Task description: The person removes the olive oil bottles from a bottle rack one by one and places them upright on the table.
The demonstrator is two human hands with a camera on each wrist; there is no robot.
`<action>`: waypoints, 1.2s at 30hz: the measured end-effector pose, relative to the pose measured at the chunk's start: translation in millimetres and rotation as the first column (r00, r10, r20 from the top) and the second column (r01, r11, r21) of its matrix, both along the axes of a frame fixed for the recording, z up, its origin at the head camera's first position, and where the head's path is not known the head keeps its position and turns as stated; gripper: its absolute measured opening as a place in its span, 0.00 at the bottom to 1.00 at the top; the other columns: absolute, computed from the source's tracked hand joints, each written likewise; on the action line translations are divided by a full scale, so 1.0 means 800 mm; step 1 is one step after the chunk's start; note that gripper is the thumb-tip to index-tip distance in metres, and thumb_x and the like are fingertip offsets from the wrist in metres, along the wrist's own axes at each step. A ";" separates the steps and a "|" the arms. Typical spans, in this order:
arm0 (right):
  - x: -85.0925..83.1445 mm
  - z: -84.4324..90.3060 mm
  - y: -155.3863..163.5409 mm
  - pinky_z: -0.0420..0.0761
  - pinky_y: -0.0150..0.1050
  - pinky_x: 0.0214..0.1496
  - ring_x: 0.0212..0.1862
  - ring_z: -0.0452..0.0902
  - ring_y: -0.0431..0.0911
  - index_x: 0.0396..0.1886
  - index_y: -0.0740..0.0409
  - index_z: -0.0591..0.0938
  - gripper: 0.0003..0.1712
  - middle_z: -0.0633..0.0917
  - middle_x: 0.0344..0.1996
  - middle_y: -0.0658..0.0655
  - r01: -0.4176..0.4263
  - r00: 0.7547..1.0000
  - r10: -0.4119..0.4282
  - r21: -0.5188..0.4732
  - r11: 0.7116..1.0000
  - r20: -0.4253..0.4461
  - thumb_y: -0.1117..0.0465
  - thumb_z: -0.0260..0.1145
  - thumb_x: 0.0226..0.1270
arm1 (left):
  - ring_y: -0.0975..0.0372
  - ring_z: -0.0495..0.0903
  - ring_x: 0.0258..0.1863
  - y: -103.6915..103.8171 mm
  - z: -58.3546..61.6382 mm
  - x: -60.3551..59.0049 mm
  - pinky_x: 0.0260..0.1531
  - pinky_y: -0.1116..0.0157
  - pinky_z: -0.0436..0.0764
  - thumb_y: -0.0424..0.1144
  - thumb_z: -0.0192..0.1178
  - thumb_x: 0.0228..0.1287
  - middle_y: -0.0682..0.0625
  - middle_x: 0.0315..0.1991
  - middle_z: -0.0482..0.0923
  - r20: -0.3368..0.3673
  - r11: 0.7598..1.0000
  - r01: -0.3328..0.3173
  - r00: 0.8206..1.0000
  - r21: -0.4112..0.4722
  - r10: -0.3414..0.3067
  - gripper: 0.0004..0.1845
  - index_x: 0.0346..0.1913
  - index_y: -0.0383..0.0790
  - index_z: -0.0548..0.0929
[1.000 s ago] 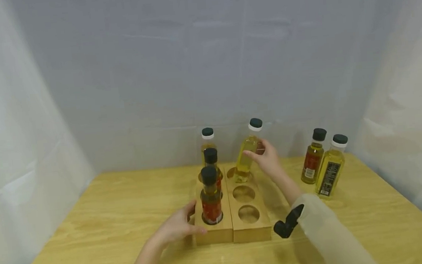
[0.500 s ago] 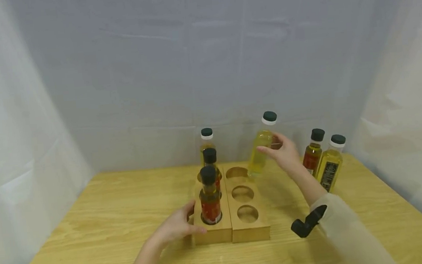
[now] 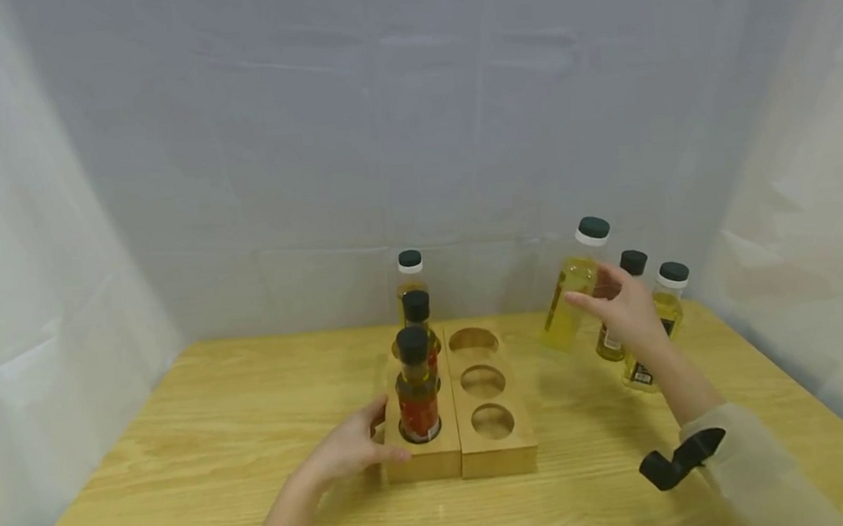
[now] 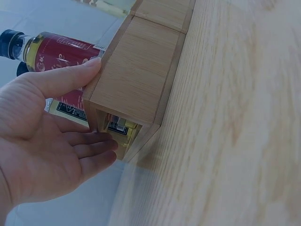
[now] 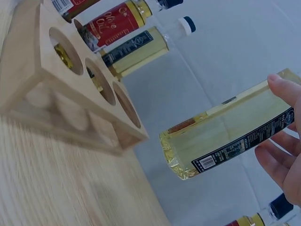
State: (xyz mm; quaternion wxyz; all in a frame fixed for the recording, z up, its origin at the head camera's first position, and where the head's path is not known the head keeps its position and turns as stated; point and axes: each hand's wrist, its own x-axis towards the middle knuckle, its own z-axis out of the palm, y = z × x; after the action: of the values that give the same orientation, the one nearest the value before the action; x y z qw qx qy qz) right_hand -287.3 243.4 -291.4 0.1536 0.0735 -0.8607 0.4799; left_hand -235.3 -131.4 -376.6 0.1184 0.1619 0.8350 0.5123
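Two hands at work: the right hand (image 3: pixel 624 308) grips a yellow oil bottle (image 3: pixel 571 300), tilted, in the air right of the wooden rack (image 3: pixel 499 457) and just left of two bottles (image 3: pixel 660 317) standing far right. Left hand (image 3: pixel 348 451), fingers nearly straight, rests on the rack's near-left corner beside the red bottle (image 3: pixel 418 397). Rack's right row shows three empty holes. Pale wooden table (image 3: pixel 182 451), white sheeting (image 3: pixel 231 146) all round.

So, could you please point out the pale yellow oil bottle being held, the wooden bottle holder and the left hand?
Pale yellow oil bottle (image 3: pixel 569 300): head view, its glass body.
Wooden bottle holder (image 3: pixel 497 458): head view, its front wall.
Left hand (image 3: pixel 348 451): head view, back of hand.
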 end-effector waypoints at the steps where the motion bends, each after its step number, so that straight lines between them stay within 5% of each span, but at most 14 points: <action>1: 0.003 -0.001 0.004 0.71 0.54 0.54 0.54 0.67 0.59 0.70 0.64 0.57 0.49 0.70 0.55 0.67 0.007 1.000 -0.007 0.014 1.000 -0.007 0.44 0.66 0.58 | 0.37 0.55 0.64 0.000 0.000 0.001 0.61 0.43 0.57 0.38 0.71 0.47 0.25 0.65 0.53 0.002 1.000 -0.001 1.000 0.000 0.001 0.53 0.68 0.21 0.48; 13: 0.034 -0.008 0.042 0.74 0.40 0.43 0.45 0.69 0.43 0.67 0.64 0.62 0.40 0.75 0.48 0.62 0.053 0.996 -0.045 0.108 0.993 -0.070 0.50 0.65 0.61 | 0.37 0.56 0.64 -0.001 -0.003 0.006 0.61 0.42 0.57 0.41 0.71 0.47 0.25 0.65 0.53 -0.026 0.999 0.012 1.000 -0.032 -0.013 0.53 0.67 0.19 0.48; 22: 0.053 -0.013 0.070 0.71 0.52 0.47 0.51 0.67 0.53 0.70 0.65 0.58 0.43 0.71 0.53 0.65 0.078 0.997 -0.076 0.095 0.992 -0.026 0.50 0.64 0.62 | 0.37 0.53 0.65 0.000 0.000 0.006 0.60 0.41 0.59 0.38 0.71 0.48 0.27 0.67 0.51 0.026 0.998 0.036 0.999 0.059 -0.038 0.53 0.68 0.22 0.47; 29: 0.066 -0.018 0.094 0.71 0.30 0.40 0.41 0.67 0.30 0.67 0.65 0.63 0.41 0.74 0.41 0.42 0.135 0.990 -0.130 0.102 0.986 -0.049 0.51 0.67 0.60 | 0.36 0.52 0.65 0.000 -0.001 0.006 0.60 0.41 0.59 0.37 0.71 0.49 0.27 0.68 0.48 0.037 0.997 0.039 0.998 0.066 -0.041 0.52 0.68 0.21 0.47; 36: 0.077 -0.027 0.111 0.71 0.25 0.37 0.40 0.69 0.27 0.65 0.64 0.66 0.38 0.76 0.36 0.32 0.142 0.988 -0.134 0.109 0.984 -0.072 0.53 0.67 0.59 | 0.36 0.52 0.65 -0.002 -0.002 0.005 0.60 0.41 0.59 0.38 0.70 0.49 0.26 0.68 0.48 0.041 0.997 0.040 0.998 0.066 -0.043 0.53 0.68 0.21 0.46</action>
State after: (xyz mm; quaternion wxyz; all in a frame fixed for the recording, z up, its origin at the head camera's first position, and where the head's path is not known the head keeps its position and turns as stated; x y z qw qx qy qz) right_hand -225.8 332.3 -313.1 0.2097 0.0379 -0.8843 0.4154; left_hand -231.2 -132.7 -377.9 0.1416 0.1720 0.8116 0.5401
